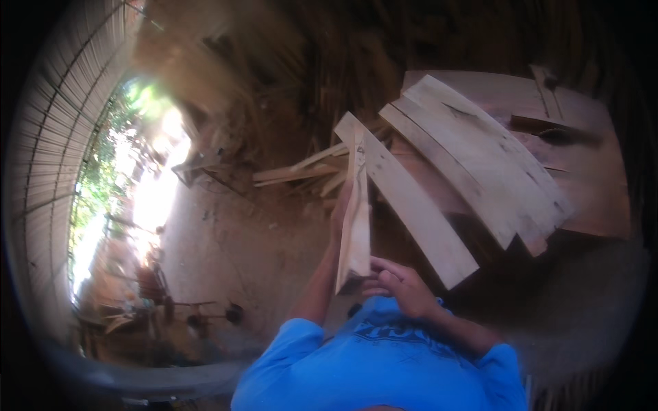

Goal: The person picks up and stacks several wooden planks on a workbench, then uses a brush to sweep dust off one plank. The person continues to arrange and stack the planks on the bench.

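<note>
A wooden board (355, 221) stands on its edge in front of me, its narrow, uneven side turned up. My left hand (343, 205) grips it from the left, the fingers mostly hidden behind the wood. At the board's near end, my right hand (401, 287) touches its right side, thumb raised and fingers partly spread. Just to the right, a pale flat plank (416, 205) lies slanted, its far end behind the held board. Several wider planks (478, 159) overlap on a wooden table (596, 190) farther right.
A slot with a dark blade-like part (555, 135) shows in the tabletop. Loose wood strips (303, 172) lie in a pile beyond the held board. Dirt floor (231, 246) spreads to the left, with a stool-like object (205, 316) near the bright open side.
</note>
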`<control>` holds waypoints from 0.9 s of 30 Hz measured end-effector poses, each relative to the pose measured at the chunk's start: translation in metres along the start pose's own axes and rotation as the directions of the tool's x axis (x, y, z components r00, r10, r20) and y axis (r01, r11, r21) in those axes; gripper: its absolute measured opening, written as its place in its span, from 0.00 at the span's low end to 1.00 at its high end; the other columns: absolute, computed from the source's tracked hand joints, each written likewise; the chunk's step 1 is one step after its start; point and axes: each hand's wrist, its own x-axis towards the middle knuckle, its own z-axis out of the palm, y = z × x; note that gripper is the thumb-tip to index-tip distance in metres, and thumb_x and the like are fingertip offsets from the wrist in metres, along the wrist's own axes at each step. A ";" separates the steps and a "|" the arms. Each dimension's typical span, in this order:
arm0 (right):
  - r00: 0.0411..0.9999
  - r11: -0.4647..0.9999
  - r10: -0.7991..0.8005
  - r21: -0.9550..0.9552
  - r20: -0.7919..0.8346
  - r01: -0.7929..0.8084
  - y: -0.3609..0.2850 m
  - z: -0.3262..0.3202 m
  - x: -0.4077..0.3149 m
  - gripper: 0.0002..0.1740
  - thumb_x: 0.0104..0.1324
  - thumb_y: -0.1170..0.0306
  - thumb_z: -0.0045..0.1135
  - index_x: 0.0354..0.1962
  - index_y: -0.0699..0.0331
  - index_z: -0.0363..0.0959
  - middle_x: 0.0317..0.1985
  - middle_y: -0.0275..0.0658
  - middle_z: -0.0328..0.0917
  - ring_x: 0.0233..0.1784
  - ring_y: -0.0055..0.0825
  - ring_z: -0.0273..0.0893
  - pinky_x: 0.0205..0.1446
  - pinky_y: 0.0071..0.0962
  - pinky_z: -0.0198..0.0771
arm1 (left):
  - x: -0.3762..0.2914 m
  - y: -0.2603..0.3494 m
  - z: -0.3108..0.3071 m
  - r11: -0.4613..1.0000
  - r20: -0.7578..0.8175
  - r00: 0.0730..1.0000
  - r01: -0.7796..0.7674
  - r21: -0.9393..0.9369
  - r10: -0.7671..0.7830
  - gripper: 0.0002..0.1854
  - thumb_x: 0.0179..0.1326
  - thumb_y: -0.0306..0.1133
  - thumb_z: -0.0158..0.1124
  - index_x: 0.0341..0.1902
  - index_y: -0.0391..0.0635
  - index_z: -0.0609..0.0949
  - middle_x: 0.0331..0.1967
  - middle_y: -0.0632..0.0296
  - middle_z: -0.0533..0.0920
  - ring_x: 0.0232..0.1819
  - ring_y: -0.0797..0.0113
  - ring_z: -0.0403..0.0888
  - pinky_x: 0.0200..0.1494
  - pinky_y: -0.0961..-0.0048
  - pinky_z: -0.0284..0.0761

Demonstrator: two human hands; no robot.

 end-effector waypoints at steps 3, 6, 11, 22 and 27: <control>0.982 0.992 0.124 0.027 -0.141 -0.121 0.010 -0.026 -0.041 0.28 0.74 0.58 0.44 0.62 0.72 0.63 0.50 0.44 0.77 0.49 0.30 0.80 0.54 0.27 0.75 | -0.007 -0.020 0.011 0.820 0.235 0.944 -0.318 0.476 0.230 0.28 0.65 0.31 0.59 0.68 0.40 0.70 0.65 0.49 0.72 0.68 0.55 0.68 0.69 0.63 0.62; 0.934 0.982 0.188 0.036 -0.303 -0.186 0.021 -0.048 -0.068 0.29 0.73 0.58 0.46 0.61 0.73 0.64 0.48 0.45 0.78 0.47 0.30 0.81 0.52 0.28 0.76 | -0.015 -0.039 0.029 0.523 0.514 0.817 -0.568 0.636 0.262 0.32 0.57 0.35 0.66 0.66 0.39 0.72 0.62 0.45 0.74 0.67 0.47 0.69 0.69 0.59 0.62; 0.829 0.980 0.199 0.098 -0.523 -0.174 0.043 -0.065 -0.089 0.27 0.71 0.63 0.49 0.60 0.76 0.65 0.49 0.44 0.78 0.48 0.30 0.80 0.51 0.32 0.79 | -0.057 -0.071 0.073 0.904 -0.048 0.993 -0.074 0.422 0.104 0.22 0.67 0.34 0.54 0.63 0.40 0.74 0.63 0.46 0.73 0.69 0.53 0.66 0.67 0.60 0.64; 0.693 0.952 0.305 0.205 -0.654 -0.225 0.067 -0.068 -0.079 0.22 0.72 0.59 0.47 0.48 0.73 0.73 0.40 0.43 0.81 0.32 0.28 0.83 0.33 0.25 0.80 | -0.196 -0.039 0.105 0.561 0.455 0.618 0.782 -0.272 -0.642 0.27 0.65 0.52 0.61 0.51 0.38 0.79 0.40 0.61 0.83 0.40 0.74 0.78 0.42 0.75 0.72; 0.659 0.946 0.290 0.102 -0.694 -0.309 0.065 -0.070 -0.076 0.23 0.73 0.59 0.47 0.50 0.72 0.73 0.38 0.39 0.80 0.38 0.20 0.78 0.40 0.19 0.74 | -0.180 -0.033 0.104 0.526 0.484 0.579 0.811 -0.258 -0.656 0.19 0.64 0.46 0.62 0.45 0.41 0.82 0.33 0.68 0.83 0.30 0.80 0.76 0.31 0.81 0.70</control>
